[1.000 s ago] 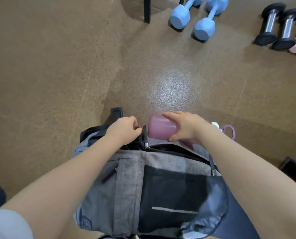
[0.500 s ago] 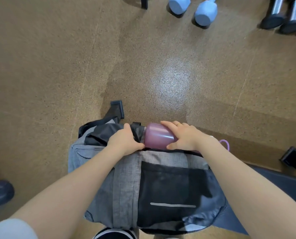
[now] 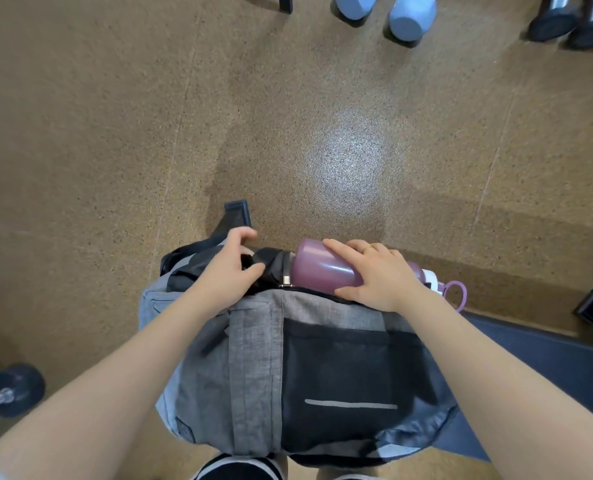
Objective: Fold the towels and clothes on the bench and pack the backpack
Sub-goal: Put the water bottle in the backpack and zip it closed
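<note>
A grey and black backpack (image 3: 253,368) lies below me with its zip open along the far edge. A purple water bottle (image 3: 322,270) lies sideways in that opening, its white cap and purple loop (image 3: 456,294) sticking out to the right. My right hand (image 3: 378,275) holds the bottle's body, fingers spread over its top, thumb underneath. My left hand (image 3: 229,271) pinches the black lining at the opening's left end, beside the zip pull (image 3: 286,279). No towels or clothes are visible.
Brown speckled floor all round. Two blue dumbbells (image 3: 406,19) and black dumbbells (image 3: 565,22) stand at the top. Another black dumbbell (image 3: 14,389) lies at the lower left. The dark bench edge (image 3: 547,358) runs along the lower right.
The bottle has slid leftward, lower into the backpack's opening, with my right hand on it. My left hand has loosened its fist and now spreads the lining apart.
</note>
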`<state>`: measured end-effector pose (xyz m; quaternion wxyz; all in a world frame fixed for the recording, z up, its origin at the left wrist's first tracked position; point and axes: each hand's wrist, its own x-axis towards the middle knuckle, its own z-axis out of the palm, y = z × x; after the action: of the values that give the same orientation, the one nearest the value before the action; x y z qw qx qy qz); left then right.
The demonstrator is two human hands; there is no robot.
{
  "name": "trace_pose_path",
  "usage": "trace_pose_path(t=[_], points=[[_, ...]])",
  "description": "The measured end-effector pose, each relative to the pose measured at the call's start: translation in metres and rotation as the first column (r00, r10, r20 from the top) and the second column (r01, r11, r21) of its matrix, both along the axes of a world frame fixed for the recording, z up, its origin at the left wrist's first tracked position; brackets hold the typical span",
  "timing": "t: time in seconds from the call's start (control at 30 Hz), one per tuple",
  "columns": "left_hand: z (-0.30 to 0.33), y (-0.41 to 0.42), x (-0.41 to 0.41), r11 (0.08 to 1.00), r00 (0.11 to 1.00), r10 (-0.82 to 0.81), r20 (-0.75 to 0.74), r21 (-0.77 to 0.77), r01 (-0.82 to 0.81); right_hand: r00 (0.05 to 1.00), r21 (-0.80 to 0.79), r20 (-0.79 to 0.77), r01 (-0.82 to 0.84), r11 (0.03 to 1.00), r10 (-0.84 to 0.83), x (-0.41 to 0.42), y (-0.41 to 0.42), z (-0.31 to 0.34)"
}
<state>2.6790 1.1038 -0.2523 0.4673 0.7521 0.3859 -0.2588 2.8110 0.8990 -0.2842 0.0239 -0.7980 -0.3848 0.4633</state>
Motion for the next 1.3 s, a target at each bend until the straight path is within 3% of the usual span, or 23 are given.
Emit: trace_pose_path(t=[0.1, 0.23, 0.37, 0.53, 0.63, 0.77, 0.83, 0.9, 0.97, 1.13, 1.23, 1.3], points=[[-0.01, 0.006, 0.01, 0.896, 0.895, -0.443, -0.057, -0.013, 0.443, 0.999, -0.019, -0.038, 0.02, 1.0, -0.021, 0.003, 0.003, -0.001], [-0.018, 0.008, 0.033, 0.586, 0.57, -0.801, -0.184, -0.04, 0.809, 0.999, -0.024, -0.035, 0.034, 0.999, -0.035, 0.002, 0.002, -0.002], [-0.021, 0.011, 0.037, 0.282, 0.269, -0.933, -0.238, -0.022, 0.959, 0.999, -0.021, -0.023, 0.026, 0.999, -0.026, 0.003, 0.003, -0.003], [-0.026, 0.008, 0.04, 0.187, 0.161, -0.951, -0.263, -0.078, 0.979, 1.0, -0.021, -0.013, 0.024, 0.999, -0.025, 0.002, 0.004, -0.004], [-0.025, 0.011, 0.039, 0.285, 0.26, -0.926, -0.275, -0.056, 0.957, 1.0, -0.015, -0.005, 0.008, 1.0, -0.008, 0.003, 0.004, -0.003], [-0.028, 0.017, 0.03, 0.602, 0.608, -0.77, -0.193, 0.099, 0.793, 0.999, -0.007, -0.02, 0.028, 1.0, -0.028, 0.005, 0.003, -0.003], [-0.029, 0.008, 0.024, 0.783, 0.801, -0.591, -0.095, 0.172, 0.598, 0.999, 0.008, -0.031, 0.03, 1.0, -0.03, 0.005, 0.005, 0.0], [-0.029, -0.001, 0.023, 0.891, 0.914, -0.405, -0.016, 0.218, 0.398, 1.0, 0.03, -0.031, 0.007, 1.0, -0.006, 0.007, 0.009, 0.003], [-0.028, -0.002, 0.023, 0.933, 0.953, -0.3, 0.039, 0.221, 0.284, 0.999, 0.055, -0.012, -0.049, 0.997, 0.05, 0.01, 0.016, 0.007], [-0.016, 0.001, 0.023, 0.944, 0.949, -0.302, 0.093, 0.167, 0.284, 0.96, 0.113, 0.097, -0.273, 0.955, 0.263, 0.007, 0.03, 0.015], [-0.003, 0.002, 0.018, 0.934, 0.942, -0.312, 0.124, 0.223, 0.279, 0.957, 0.147, 0.048, -0.289, 0.946, 0.285, -0.003, 0.037, 0.019], [0.004, 0.003, 0.015, 0.913, 0.931, -0.347, 0.114, 0.267, 0.308, 0.972, 0.146, -0.095, -0.199, 0.969, 0.214, -0.005, 0.043, 0.023]])
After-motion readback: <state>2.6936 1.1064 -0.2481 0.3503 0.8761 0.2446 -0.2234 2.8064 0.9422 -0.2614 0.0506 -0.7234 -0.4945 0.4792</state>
